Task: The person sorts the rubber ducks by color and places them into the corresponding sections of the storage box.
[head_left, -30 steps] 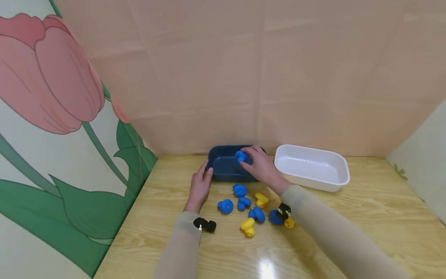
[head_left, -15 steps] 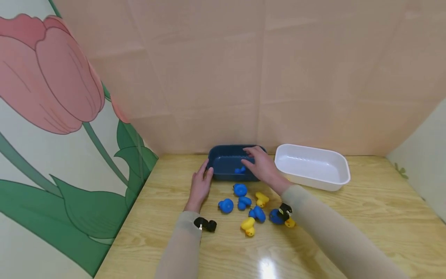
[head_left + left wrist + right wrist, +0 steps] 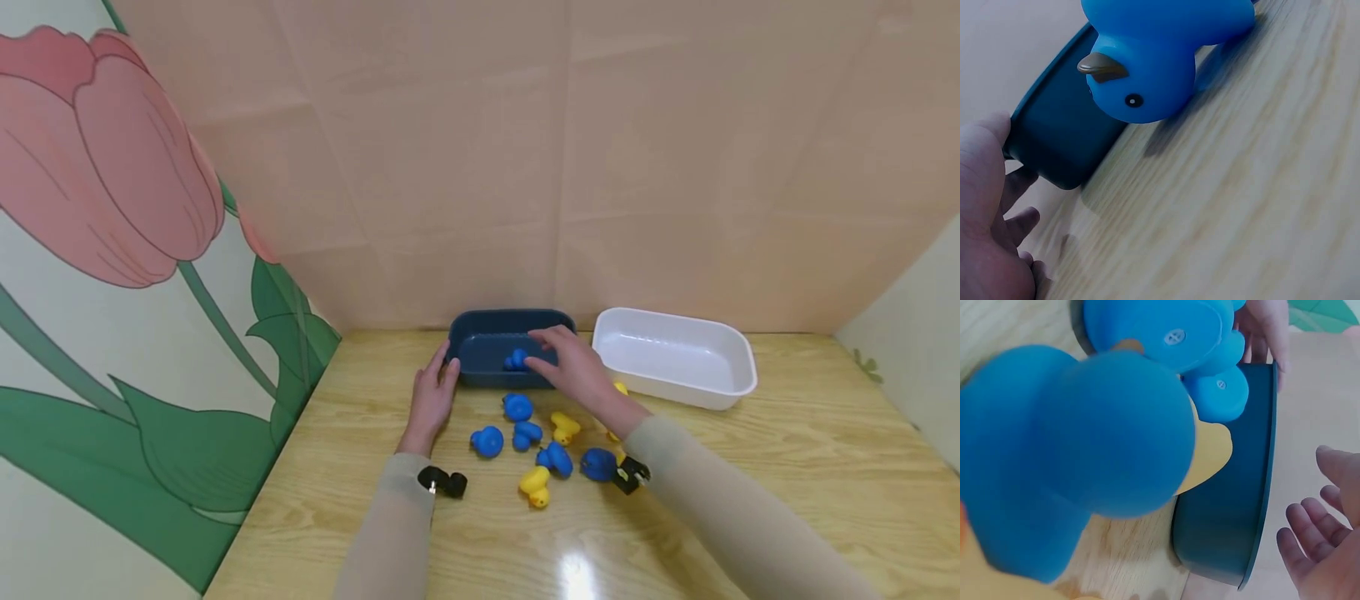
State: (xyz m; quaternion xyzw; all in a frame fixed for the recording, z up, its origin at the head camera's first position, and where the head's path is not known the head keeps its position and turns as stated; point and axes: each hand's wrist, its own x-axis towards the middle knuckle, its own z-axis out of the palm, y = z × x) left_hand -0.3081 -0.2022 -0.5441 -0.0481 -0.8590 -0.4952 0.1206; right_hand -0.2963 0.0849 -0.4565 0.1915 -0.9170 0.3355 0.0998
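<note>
A blue rubber duck (image 3: 516,360) lies inside the dark blue tray (image 3: 487,380). My left hand (image 3: 432,393) touches the tray's left end, thumb and fingers spread at its rim. Over the right end hovers my right hand (image 3: 577,368), holding nothing, its fingers relaxed and apart in the right wrist view. Several blue ducks, such as one just in front of the tray (image 3: 517,407), lie on the wooden table with yellow ducks (image 3: 565,427) among them. Up close in the left wrist view, a blue duck (image 3: 1141,75) covers part of the tray.
To the right of the dark tray stands a white tray (image 3: 675,388). Another yellow duck (image 3: 536,487) lies nearest me. My right forearm partly hides more yellow ducks. A pinkish cloth (image 3: 465,167) hangs behind the table, beside a tulip mural (image 3: 112,158) at left.
My right hand has let go of the blue duck, which dropped into the dark tray. That hand has then drawn back slightly towards me and to the right. The left hand stays put.
</note>
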